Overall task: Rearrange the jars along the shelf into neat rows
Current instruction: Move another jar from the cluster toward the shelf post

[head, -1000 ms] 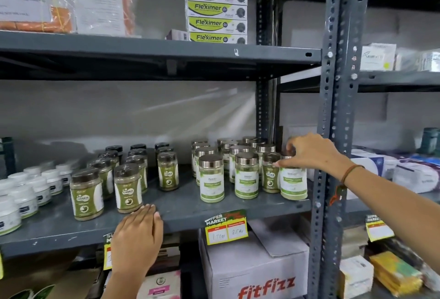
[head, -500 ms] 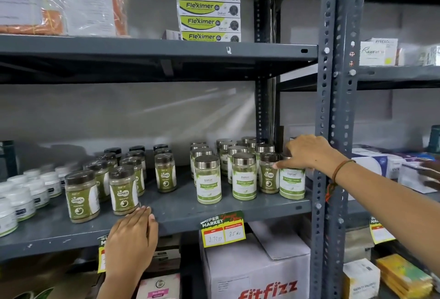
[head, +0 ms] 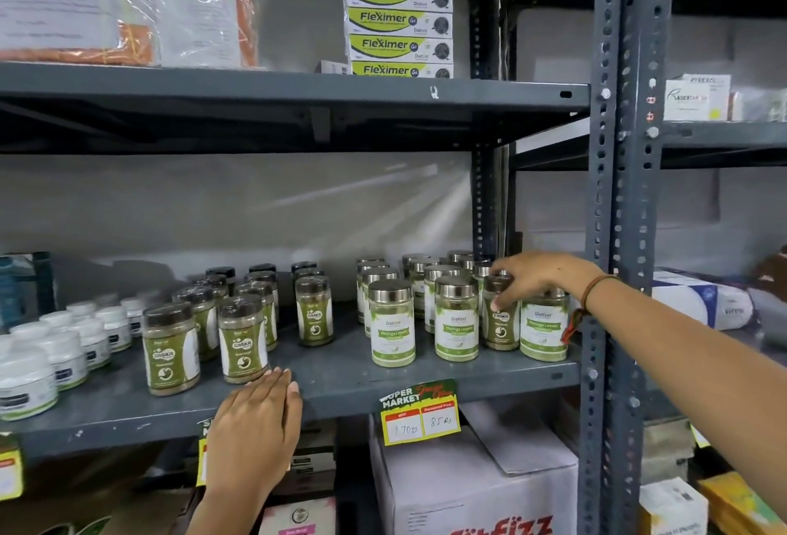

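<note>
Fingers of the right hand clamp the dark-lidded jar; left hand lies flat, fingers together.

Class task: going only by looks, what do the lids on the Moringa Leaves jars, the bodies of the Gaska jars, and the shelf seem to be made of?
Moringa Leaves jar lids: probably shiny metal, or metallised plastic, with bright mirror-like bands. Gaska jar bodies: clear plastic or glass, since the powder shows through around the label; which one is unclear. Shelf: painted steel, matte grey, with chipped paint and perforated uprights.
</note>
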Demonstrator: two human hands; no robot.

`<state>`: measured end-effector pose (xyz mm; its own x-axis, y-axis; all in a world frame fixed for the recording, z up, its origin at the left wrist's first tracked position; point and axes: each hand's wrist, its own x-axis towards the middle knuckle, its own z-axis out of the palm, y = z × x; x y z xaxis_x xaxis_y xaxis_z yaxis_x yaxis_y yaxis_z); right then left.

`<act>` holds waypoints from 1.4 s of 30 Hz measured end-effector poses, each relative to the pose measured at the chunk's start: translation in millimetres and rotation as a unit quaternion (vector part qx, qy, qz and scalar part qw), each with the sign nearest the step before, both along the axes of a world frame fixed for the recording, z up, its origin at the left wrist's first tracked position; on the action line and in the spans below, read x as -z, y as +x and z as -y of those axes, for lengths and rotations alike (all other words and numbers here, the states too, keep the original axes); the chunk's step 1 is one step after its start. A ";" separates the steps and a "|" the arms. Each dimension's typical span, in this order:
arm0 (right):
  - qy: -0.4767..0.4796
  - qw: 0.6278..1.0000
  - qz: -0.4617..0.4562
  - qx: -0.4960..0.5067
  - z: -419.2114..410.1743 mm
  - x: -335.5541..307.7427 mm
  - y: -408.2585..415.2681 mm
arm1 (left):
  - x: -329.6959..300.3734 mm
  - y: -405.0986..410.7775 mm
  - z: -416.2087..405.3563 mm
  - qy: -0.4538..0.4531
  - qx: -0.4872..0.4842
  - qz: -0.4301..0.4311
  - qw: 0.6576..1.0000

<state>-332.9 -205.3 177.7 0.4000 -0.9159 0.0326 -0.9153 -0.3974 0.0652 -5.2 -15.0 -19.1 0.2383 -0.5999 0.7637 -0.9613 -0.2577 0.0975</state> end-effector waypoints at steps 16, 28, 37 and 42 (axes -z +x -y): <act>-0.208 0.966 0.135 -0.071 -36.1 -54.3 20.5 | -1.1 0.3 0.5 -0.002 -0.008 0.010 1.000; -0.069 0.900 0.333 -0.274 -85.0 -57.5 132.9 | -0.7 -0.2 0.7 -0.011 -0.002 0.013 1.000; 0.052 0.932 0.191 -0.303 -70.3 -2.8 210.3 | 3.0 4.5 5.1 -0.022 0.011 0.008 1.000; 0.076 0.938 0.171 -0.293 -60.4 7.5 221.9 | 3.4 6.4 5.2 -0.022 0.015 0.009 1.000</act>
